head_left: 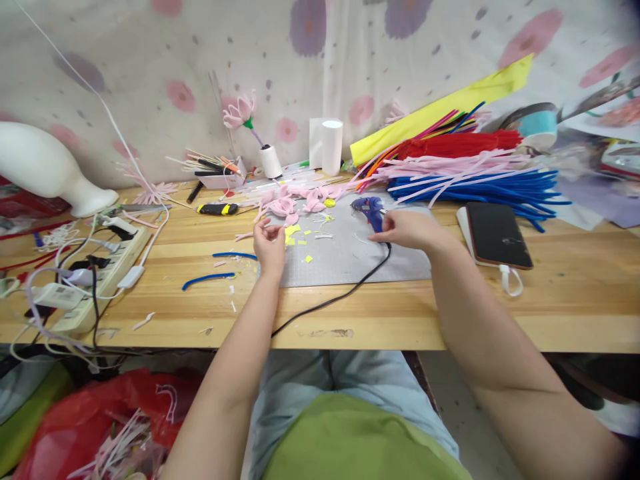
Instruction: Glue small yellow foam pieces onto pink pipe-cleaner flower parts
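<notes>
My right hand (401, 229) has its fingers closed at the lower handle of a blue hot glue gun (369, 209). The gun's nozzle points left over the grey cutting mat (350, 267), and its black cord (345, 297) runs down to the table edge. At the mat's left side my left hand (270, 245) is curled, thumb and fingers brought together; whatever they pinch is too small to tell. Beside it are small yellow squares (309, 259). Just beyond lie pink pipe-cleaner petals (285, 205).
Bundles of blue pipe cleaners (475, 187) fill the back right, near a dark phone-like object (500, 235). A pink flower (241, 112) stands in a white spool (271, 162). Left are a utility knife (217, 209), blue pieces (207, 279) and a power strip (123, 260).
</notes>
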### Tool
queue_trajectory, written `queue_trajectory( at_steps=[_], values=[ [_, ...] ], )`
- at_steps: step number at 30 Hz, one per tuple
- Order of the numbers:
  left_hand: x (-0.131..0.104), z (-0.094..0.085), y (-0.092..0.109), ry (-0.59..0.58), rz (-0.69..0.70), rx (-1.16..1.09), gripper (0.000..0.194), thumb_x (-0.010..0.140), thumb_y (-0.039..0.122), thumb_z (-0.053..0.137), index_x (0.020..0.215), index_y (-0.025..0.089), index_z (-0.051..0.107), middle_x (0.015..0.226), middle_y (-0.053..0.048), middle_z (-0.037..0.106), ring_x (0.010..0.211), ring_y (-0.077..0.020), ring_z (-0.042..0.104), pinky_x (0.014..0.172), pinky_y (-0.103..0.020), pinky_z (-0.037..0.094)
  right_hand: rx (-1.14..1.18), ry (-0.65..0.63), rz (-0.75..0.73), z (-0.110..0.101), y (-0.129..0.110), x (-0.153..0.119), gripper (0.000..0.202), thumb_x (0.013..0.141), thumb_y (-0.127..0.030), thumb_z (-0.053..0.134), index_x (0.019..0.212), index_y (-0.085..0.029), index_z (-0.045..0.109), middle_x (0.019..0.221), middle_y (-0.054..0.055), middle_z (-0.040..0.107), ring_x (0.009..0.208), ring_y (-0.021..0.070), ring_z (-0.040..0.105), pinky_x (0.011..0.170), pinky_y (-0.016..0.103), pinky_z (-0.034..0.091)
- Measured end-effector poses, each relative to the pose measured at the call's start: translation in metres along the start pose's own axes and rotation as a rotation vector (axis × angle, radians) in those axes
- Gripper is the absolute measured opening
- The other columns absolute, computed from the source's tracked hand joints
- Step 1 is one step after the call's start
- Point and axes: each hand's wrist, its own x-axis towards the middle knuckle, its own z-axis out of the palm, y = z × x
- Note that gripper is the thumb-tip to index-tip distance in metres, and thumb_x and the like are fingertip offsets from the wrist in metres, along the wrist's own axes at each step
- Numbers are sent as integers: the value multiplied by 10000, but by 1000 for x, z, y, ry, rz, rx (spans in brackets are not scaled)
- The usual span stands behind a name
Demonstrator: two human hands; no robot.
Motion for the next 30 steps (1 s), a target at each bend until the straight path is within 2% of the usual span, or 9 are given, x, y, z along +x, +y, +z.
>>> queue_trajectory(
  at_steps=[2, 4, 8, 11, 14, 17, 22, 26, 30],
  values=[
    [-1, 1, 1, -14, 14, 1, 340, 734, 182, 619, 1036, 183, 463, 792, -11, 633, 744, -104, 628, 776, -258, 494, 22, -83, -171, 4, -20, -4, 266, 691, -461, 662, 661, -214, 568, 653, 40, 622, 618, 182, 536, 564, 300, 337],
    [-2, 1, 2, -27, 22, 12, 345, 727, 162, 614, 1037, 188, 462, 794, -10, 636, 738, -99, 626, 771, -249, 493, 58, -109, -312, 19, -45, -3, 147, 757, -349, 606, 713, -209, 598, 736, 39, 658, 666, 167, 556, 573, 278, 335],
    [-3, 0, 5, -31, 29, 42, 337, 727, 145, 598, 1037, 186, 470, 792, -12, 637, 734, -105, 629, 772, -249, 490, 95, -61, -398, 52, -90, 5, 127, 807, -240, 525, 820, -195, 644, 882, 59, 685, 776, 172, 583, 617, 266, 347],
    [-3, -2, 5, -28, 49, 25, 332, 727, 159, 598, 1033, 185, 471, 788, -16, 635, 735, -117, 628, 778, -266, 487, 76, -17, -439, 65, -107, 11, 178, 823, -226, 492, 885, -197, 656, 976, 68, 668, 838, 178, 586, 649, 263, 363],
    [-3, -1, 3, -17, 56, 1, 329, 723, 155, 604, 1022, 184, 470, 772, -8, 628, 726, -114, 623, 776, -267, 487, 15, 37, -418, 71, -113, 18, 195, 833, -242, 491, 924, -192, 656, 1050, 90, 630, 920, 202, 584, 697, 271, 387],
    [-2, -1, 2, -9, 58, -25, 331, 712, 140, 619, 1008, 180, 474, 764, -4, 625, 710, -105, 616, 761, -257, 489, -46, 16, -392, 78, -117, 26, 197, 816, -276, 540, 940, -168, 647, 1078, 118, 600, 975, 235, 577, 755, 295, 408],
    [-1, -2, -1, -23, 64, -54, 339, 713, 162, 640, 1009, 185, 477, 779, -5, 632, 717, -101, 618, 742, -250, 491, -25, 10, -411, 82, -122, 27, 163, 816, -212, 514, 923, -155, 621, 1052, 131, 596, 957, 234, 572, 776, 305, 406],
    [-2, -1, 1, -39, 49, -80, 319, 701, 148, 640, 977, 187, 486, 760, 0, 630, 699, -98, 612, 729, -245, 485, 169, 76, -403, 78, -117, 21, 87, 804, -179, 515, 861, -167, 580, 948, 88, 622, 865, 193, 570, 730, 289, 392],
    [-7, 5, 4, -98, 5, -131, 303, 686, 123, 627, 950, 185, 491, 736, 4, 625, 689, -97, 611, 717, -236, 479, 521, 91, -369, 79, -104, 20, 84, 732, -158, 571, 786, -185, 513, 764, 7, 595, 703, 132, 540, 657, 253, 386]
  ],
)
